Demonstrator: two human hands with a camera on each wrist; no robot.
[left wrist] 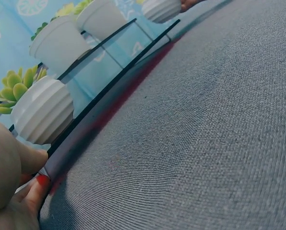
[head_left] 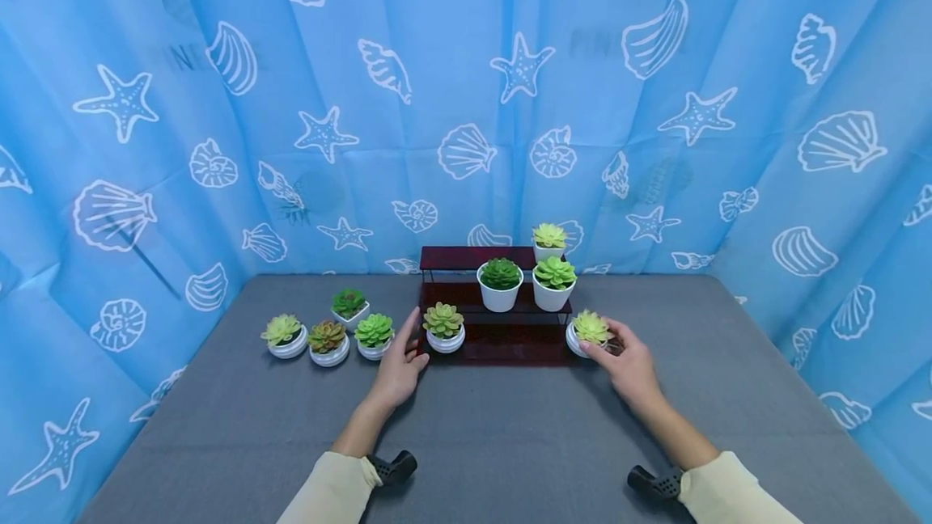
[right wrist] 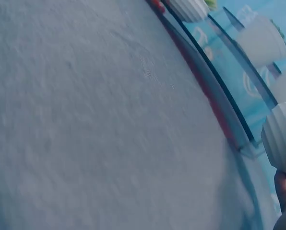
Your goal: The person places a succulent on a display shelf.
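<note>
A dark red three-tier display stand with clear tiers holds small artificial succulents in white pots. At its right end my right hand grips a ribbed white pot with a yellow-green succulent. In the right wrist view that ribbed pot is partly cut off by the frame, with fingers beneath it. My left hand is at the stand's left end, thumb and a finger pinching the corner of the bottom tier. Just beside it on that tier sits another potted succulent, its ribbed pot close above the thumb.
Two larger white pots, one dark green and one light green, stand on the middle tier. A small potted succulent is on the top tier, right. Several more potted succulents stand on the grey cloth left of the stand.
</note>
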